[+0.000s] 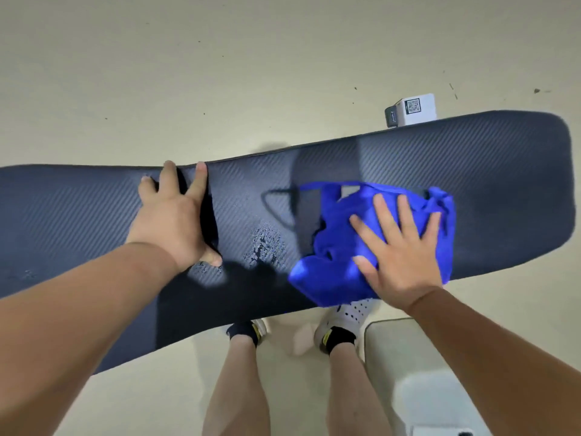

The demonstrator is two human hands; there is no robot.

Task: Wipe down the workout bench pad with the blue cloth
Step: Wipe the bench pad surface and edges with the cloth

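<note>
I log: bench pad (490, 190) cut off at left. The blue cloth (330, 272) lies partly hidden under the flat, spread-fingered right hand (399, 250); left hand (174, 221) rests flat on pad.

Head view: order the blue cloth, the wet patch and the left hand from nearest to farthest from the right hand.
1. Blue cloth, under the right hand.
2. Wet patch, just left of the cloth.
3. Left hand, farthest left.

QR code (412, 106) on white box (419, 116)
</note>
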